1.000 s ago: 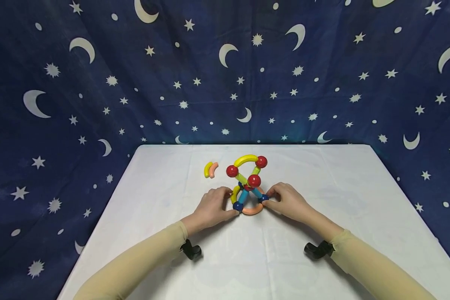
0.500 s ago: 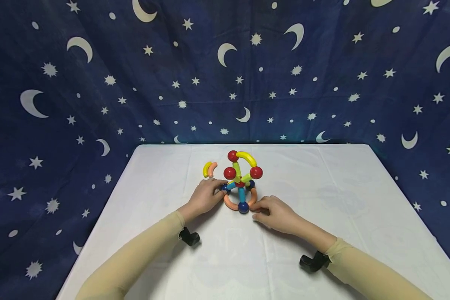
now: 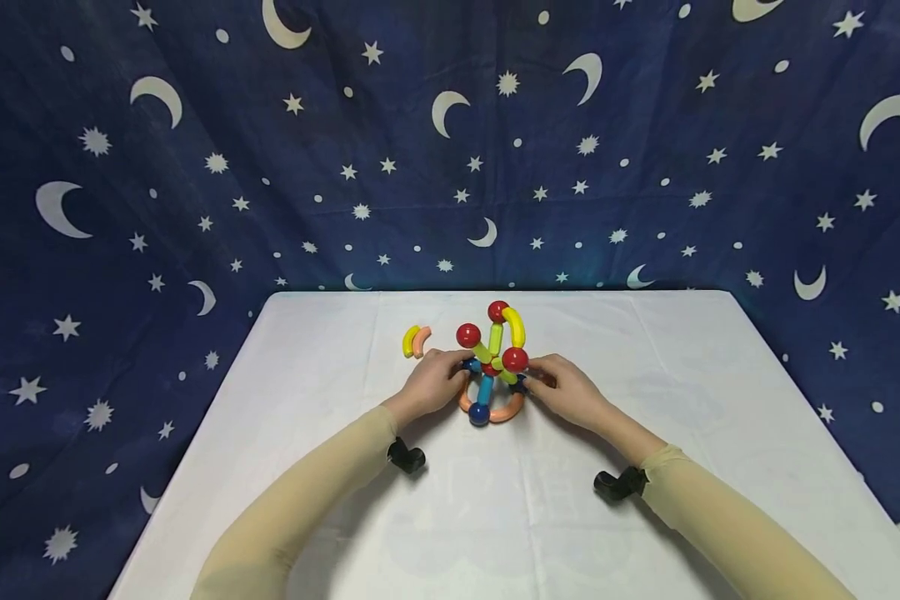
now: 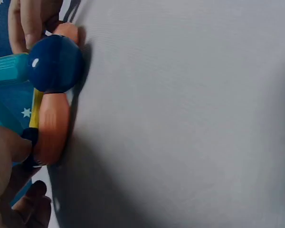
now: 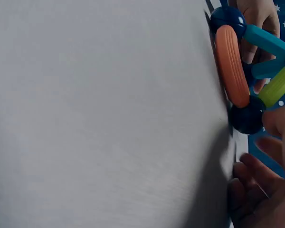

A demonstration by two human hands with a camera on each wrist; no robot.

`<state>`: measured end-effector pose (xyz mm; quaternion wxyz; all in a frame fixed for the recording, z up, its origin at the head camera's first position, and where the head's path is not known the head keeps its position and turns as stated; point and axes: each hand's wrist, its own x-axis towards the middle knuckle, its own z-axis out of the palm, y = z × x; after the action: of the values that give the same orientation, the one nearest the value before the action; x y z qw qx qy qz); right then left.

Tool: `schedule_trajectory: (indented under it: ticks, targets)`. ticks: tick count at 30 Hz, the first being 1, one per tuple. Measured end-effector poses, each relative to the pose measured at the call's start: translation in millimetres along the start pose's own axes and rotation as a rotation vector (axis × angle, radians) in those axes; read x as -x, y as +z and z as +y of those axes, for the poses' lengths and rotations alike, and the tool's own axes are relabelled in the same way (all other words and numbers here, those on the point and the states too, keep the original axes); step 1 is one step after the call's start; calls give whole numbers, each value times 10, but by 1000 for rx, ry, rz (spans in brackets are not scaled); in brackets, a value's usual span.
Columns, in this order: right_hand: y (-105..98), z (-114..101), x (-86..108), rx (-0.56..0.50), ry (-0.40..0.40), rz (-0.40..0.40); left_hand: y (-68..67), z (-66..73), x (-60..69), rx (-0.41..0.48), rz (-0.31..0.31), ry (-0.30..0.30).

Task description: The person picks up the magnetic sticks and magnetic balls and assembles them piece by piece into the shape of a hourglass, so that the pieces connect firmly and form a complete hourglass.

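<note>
A ball-and-stick toy structure (image 3: 492,364) stands upright on the white-covered table. Dark blue balls (image 3: 479,413) and curved orange rods (image 3: 507,411) form its base. Blue and lime straight rods meet at a central red ball. Red balls (image 3: 468,336) top it, two of them joined by a yellow curved rod (image 3: 517,327). My left hand (image 3: 433,381) pinches the base ball (image 4: 30,137) on the left between thumb and fingers. On the right, my right hand (image 3: 567,390) has thumb and fingertips at another base ball (image 5: 247,115), pinching it. The rear base is partly hidden.
A yellow curved rod (image 3: 410,341) and an orange curved rod (image 3: 421,342) lie side by side behind my left hand. The table (image 3: 450,533) ends at a dark blue curtain (image 3: 390,225) printed with moons and stars.
The structure has turned, so different balls face me and its top yellow rod now lies at the right. My right hand has moved back to a base ball; my left has shifted right.
</note>
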<state>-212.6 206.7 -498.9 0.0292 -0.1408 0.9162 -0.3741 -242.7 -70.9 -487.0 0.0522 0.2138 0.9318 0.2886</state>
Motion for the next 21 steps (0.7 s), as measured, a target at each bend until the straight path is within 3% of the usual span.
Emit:
schedule_trajectory:
  ticks: [2, 5, 8, 10, 12, 16, 21]
  targets:
    - [-4, 26, -11, -8, -10, -32, -41, 6, -5, 4, 15, -11]
    - [-16, 49, -21, -10, -23, -44, -178, -61, -17, 9, 117, -53]
    - [-34, 71, -27, -10, -17, -40, -364, -208, -60, 13, 226, -147]
    - [-42, 85, -29, -12, -8, -37, -473, -331, -98, 2, 255, -230]
    - [-43, 97, -28, -13, -4, -39, -556, -438, -128, -15, 233, -323]
    - [-28, 96, -28, -22, -15, -51, -634, -585, -163, -73, 121, -456]
    - [-21, 85, -23, -26, -16, -50, -643, -608, -202, -120, 37, -483]
